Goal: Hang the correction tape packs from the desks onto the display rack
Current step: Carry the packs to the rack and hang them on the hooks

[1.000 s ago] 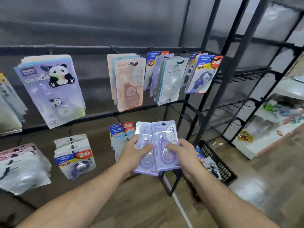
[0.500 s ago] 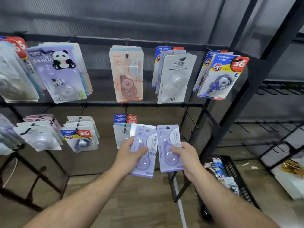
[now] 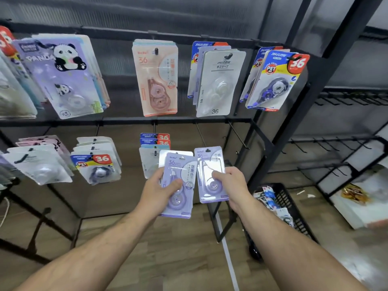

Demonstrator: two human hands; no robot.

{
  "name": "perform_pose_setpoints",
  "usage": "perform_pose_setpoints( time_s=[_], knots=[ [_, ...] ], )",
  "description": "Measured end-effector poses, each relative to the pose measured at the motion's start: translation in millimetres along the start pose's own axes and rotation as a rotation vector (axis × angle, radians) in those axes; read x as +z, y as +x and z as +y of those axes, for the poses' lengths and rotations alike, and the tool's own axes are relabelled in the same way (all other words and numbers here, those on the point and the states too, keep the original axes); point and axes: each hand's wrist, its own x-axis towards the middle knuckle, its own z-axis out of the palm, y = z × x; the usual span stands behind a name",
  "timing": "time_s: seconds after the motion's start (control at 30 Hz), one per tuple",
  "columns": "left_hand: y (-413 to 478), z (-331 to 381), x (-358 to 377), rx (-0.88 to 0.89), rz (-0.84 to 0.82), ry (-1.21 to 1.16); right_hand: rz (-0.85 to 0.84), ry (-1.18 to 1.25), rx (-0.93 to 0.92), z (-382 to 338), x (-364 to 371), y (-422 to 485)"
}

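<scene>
Seen from the head camera, my left hand (image 3: 159, 190) is clamped on a small stack of purple correction tape packs (image 3: 180, 164), thumb across the front blister and fingers behind. My right hand (image 3: 231, 183) pinches a single purple pack (image 3: 210, 160) near its right edge, thumb on the blister. Both lots stand upright side by side, edges close together, in front of the display rack (image 3: 126, 121) and just below its lower bar. A black basket (image 3: 289, 198) holding more packs sits on the floor to my right.

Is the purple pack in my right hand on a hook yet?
Not yet: the right hand holds the purple pack just below a bare hook.
</scene>
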Motion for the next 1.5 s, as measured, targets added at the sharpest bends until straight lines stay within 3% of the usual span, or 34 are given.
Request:
perform_pose_setpoints(
  time_s=[0.2,0.37,0.53,0.67,0.83,1.1,1.5],
  knots=[
    [-10.3,-1.9,-2.2,-0.023,0.047,-0.005,0.181,-0.123,-0.05,4.1,10.6,9.0],
    [-15.0,-3.2,7.2,-0.029,0.095,-0.005,0.155,-0.149,-0.07,-2.7,9.4,20.7],
    [-14.9,-3.6,28.0,-0.041,0.152,0.004,0.026,-0.224,-0.132,-2.8,7.0,17.8],
    [-13.3,-6.1,44.2,-0.045,0.18,0.003,-0.114,-0.089,-0.103,-8.1,1.9,4.8],
    [-7.7,-9.1,62.0,-0.036,0.152,0.0,-0.257,-0.149,-0.132,-11.0,-5.6,0.0],
    [-1.7,-1.4,50.8,0.115,0.361,0.047,-0.172,-0.127,-0.091,-20.4,-18.1,20.6],
    [-4.0,4.5,33.6,0.126,0.42,0.004,-0.044,-0.235,-0.086,-19.7,-9.0,39.4]
  ],
)
